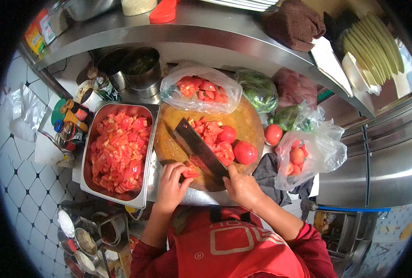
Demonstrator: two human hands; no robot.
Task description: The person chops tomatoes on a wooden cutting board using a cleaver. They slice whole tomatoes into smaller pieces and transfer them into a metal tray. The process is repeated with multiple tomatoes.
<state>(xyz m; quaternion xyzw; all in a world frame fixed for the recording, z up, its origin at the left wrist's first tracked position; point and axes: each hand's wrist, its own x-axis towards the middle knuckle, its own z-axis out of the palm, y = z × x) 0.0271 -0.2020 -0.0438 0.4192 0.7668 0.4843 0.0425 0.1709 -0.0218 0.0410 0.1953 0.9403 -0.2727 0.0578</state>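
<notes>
My right hand (241, 186) grips a cleaver (200, 147), whose broad dark blade slants up and left over a round wooden chopping board (171, 139). At the board's near left edge, my left hand (173, 184) has its fingers on a piece of tomato (191, 171). Beyond the blade lie cut tomatoes (211, 132) and whole tomatoes (245, 152). A clear plastic bag with cut tomatoes (206, 91) rests at the board's far edge. Left of the board, a deep steel pan (146, 187) holds a heap of chopped tomatoes (120, 153).
A steel shelf (199, 34) crosses above the far side. Metal pots (141, 67) and bottles (66, 130) stand beyond and left of the pan. On the right are bagged green vegetables (256, 90), a bag of tomatoes (296, 160) and a dark cloth (272, 177).
</notes>
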